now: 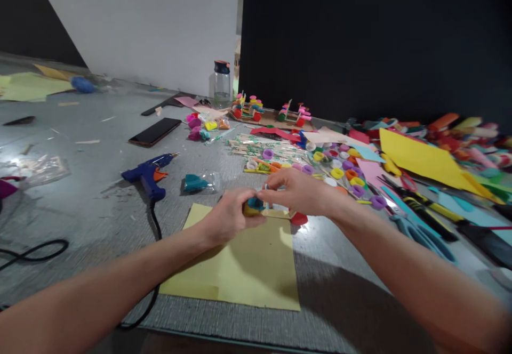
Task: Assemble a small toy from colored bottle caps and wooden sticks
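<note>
My left hand [230,216] is closed around one end of a small craft-stick toy car [280,214], which has a red cap at its right end. Between the left fingers shows a blue and yellow part [253,206]. From the right, my right hand [294,190] reaches over the car, its thumb and finger pinched at a short white stick [267,199] that stands upright on it. Fingers hide much of the car. Beneath both hands lies a sheet of yellow paper [240,268].
A blue glue gun [147,175] with a black cord lies left, below a phone [156,131]. Two similar toy cars [247,110] and a water bottle [222,85] stand at the back. Bottle caps [336,173], wooden sticks [268,149], scissors [424,239] and coloured paper crowd the right.
</note>
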`<action>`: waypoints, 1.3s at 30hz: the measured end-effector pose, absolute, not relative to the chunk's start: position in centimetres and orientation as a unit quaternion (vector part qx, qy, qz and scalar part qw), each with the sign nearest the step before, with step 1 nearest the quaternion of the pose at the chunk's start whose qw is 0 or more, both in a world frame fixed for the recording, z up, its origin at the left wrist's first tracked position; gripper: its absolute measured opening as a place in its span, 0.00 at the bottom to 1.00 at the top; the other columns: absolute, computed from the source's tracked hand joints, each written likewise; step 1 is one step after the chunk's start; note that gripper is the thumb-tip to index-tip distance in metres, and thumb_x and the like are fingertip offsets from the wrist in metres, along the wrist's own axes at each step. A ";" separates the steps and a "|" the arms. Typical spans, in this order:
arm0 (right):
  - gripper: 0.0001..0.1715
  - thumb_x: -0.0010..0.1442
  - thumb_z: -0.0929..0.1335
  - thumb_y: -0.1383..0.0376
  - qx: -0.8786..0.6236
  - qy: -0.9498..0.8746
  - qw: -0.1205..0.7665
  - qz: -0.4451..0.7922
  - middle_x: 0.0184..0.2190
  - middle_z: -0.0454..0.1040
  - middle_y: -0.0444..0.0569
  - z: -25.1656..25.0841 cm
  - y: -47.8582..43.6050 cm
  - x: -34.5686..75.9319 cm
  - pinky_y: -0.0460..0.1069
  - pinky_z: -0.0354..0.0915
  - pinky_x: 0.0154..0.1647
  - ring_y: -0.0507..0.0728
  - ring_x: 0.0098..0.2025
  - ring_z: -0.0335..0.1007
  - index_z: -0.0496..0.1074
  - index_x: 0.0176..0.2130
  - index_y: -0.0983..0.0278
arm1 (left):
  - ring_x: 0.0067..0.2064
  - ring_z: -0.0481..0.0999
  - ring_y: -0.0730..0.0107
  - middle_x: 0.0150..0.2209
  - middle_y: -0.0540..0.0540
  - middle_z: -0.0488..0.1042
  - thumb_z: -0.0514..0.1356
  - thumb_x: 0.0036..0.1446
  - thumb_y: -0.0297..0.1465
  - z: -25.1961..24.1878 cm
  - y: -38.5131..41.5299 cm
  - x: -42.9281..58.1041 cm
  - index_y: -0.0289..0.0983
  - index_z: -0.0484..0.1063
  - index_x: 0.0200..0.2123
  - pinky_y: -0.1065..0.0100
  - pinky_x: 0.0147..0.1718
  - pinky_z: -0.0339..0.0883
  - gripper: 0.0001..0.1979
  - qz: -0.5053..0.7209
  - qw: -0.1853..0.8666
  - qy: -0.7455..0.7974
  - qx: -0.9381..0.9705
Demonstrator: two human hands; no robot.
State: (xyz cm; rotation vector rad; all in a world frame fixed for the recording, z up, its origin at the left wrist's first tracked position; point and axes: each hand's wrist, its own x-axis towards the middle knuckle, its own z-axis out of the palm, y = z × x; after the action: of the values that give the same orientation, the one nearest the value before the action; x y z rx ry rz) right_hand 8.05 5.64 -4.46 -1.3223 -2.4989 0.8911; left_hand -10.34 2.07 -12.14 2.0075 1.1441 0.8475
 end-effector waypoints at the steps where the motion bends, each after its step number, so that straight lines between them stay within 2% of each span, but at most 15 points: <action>1: 0.26 0.60 0.67 0.52 -0.445 -0.840 0.091 0.298 0.17 0.61 0.42 -4.5 5.6 8.1 0.47 0.48 0.22 0.49 0.22 0.56 0.64 0.19 0.63 | 0.37 0.74 0.63 0.36 0.46 0.77 0.67 0.52 0.32 -12.0 2.1 -10.4 0.37 0.75 0.38 0.61 0.40 0.67 0.10 0.323 0.335 0.438 0.769; 5: 0.25 0.61 0.67 0.53 -0.444 -0.844 0.096 0.285 0.17 0.62 0.43 -4.5 5.5 8.4 0.48 0.48 0.22 0.49 0.21 0.56 0.66 0.19 0.63 | 0.43 0.75 0.58 0.44 0.44 0.78 0.69 0.50 0.36 -10.9 1.9 -11.1 0.39 0.75 0.45 0.60 0.42 0.67 0.18 0.308 0.367 0.416 0.773; 9: 0.24 0.61 0.67 0.55 -0.433 -0.860 0.086 0.255 0.18 0.65 0.44 -4.2 5.6 8.8 0.48 0.51 0.24 0.50 0.22 0.59 0.67 0.18 0.63 | 0.51 0.74 0.57 0.51 0.42 0.77 0.60 0.60 0.37 -9.5 1.6 -11.8 0.40 0.75 0.47 0.59 0.47 0.67 0.14 0.337 0.408 0.427 0.733; 15: 0.20 0.61 0.68 0.60 -0.373 -0.906 0.064 0.191 0.22 0.70 0.46 -3.4 5.4 8.7 0.49 0.55 0.31 0.52 0.28 0.64 0.71 0.20 0.63 | 0.43 0.76 0.63 0.39 0.46 0.80 0.59 0.59 0.30 -9.6 1.9 -10.9 0.37 0.77 0.35 0.63 0.45 0.65 0.06 0.348 0.351 0.426 0.758; 20: 0.19 0.63 0.68 0.59 -0.373 -0.913 0.075 0.147 0.27 0.74 0.46 -3.2 5.3 8.3 0.50 0.58 0.38 0.53 0.33 0.67 0.74 0.22 0.62 | 0.38 0.75 0.66 0.34 0.48 0.79 0.59 0.59 0.30 -10.3 2.2 -10.5 0.37 0.77 0.34 0.65 0.40 0.66 0.07 0.343 0.360 0.427 0.755; 24: 0.17 0.64 0.68 0.56 -0.435 -0.873 0.182 0.123 0.32 0.77 0.46 -2.6 3.6 8.9 0.50 0.60 0.38 0.55 0.37 0.70 0.77 0.28 0.61 | 0.39 0.77 0.65 0.36 0.47 0.80 0.60 0.58 0.30 -10.5 2.0 -10.6 0.37 0.77 0.35 0.65 0.40 0.67 0.06 0.343 0.393 0.446 0.727; 26: 0.15 0.66 0.66 0.58 -0.450 -0.850 0.264 0.077 0.34 0.77 0.47 -2.3 1.9 9.7 0.50 0.61 0.38 0.55 0.39 0.71 0.76 0.32 0.61 | 0.40 0.77 0.65 0.36 0.47 0.80 0.60 0.58 0.31 -10.6 1.8 -10.6 0.37 0.77 0.35 0.65 0.41 0.67 0.06 0.352 0.396 0.453 0.717; 28: 0.14 0.67 0.66 0.60 -0.455 -0.841 0.290 0.025 0.33 0.77 0.47 -2.3 -0.2 10.7 0.49 0.60 0.37 0.55 0.37 0.71 0.75 0.31 0.62 | 0.40 0.77 0.65 0.37 0.47 0.81 0.60 0.58 0.31 -10.4 1.6 -10.5 0.37 0.77 0.36 0.66 0.40 0.68 0.06 0.357 0.397 0.462 0.708; 30: 0.15 0.67 0.65 0.61 -0.460 -0.853 0.244 0.046 0.30 0.77 0.46 -2.9 -2.1 11.5 0.48 0.60 0.33 0.53 0.32 0.70 0.75 0.31 0.61 | 0.40 0.78 0.65 0.38 0.47 0.81 0.59 0.58 0.30 -10.2 1.5 -10.5 0.38 0.78 0.38 0.66 0.40 0.68 0.08 0.352 0.403 0.468 0.704; 34: 0.13 0.67 0.65 0.63 -0.504 -0.840 0.152 0.134 0.29 0.78 0.44 -5.6 -3.8 11.7 0.47 0.59 0.31 0.53 0.31 0.72 0.76 0.33 0.60 | 0.40 0.78 0.64 0.38 0.48 0.82 0.61 0.57 0.33 -9.9 1.7 -10.6 0.39 0.79 0.37 0.65 0.40 0.69 0.08 0.341 0.417 0.459 0.707; 37: 0.09 0.65 0.66 0.66 -0.534 -0.808 0.165 0.188 0.30 0.79 0.44 -7.8 -3.3 10.8 0.46 0.58 0.29 0.52 0.28 0.70 0.76 0.40 0.60 | 0.42 0.78 0.63 0.38 0.48 0.82 0.62 0.57 0.33 -9.8 2.0 -10.6 0.40 0.80 0.36 0.65 0.43 0.69 0.06 0.344 0.412 0.440 0.719; 39: 0.09 0.65 0.65 0.67 -0.535 -0.793 0.177 0.231 0.29 0.78 0.44 -8.7 -2.8 10.2 0.46 0.57 0.28 0.51 0.26 0.68 0.76 0.40 0.61 | 0.42 0.78 0.63 0.38 0.48 0.82 0.63 0.56 0.32 -9.8 2.2 -10.5 0.40 0.80 0.35 0.64 0.45 0.69 0.06 0.344 0.408 0.439 0.723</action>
State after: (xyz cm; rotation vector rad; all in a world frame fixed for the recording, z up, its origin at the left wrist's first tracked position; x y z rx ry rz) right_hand 10.21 -2.83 -8.66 -1.5155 -2.2444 0.6528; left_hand -10.52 2.18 -9.79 1.8217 1.1067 0.8663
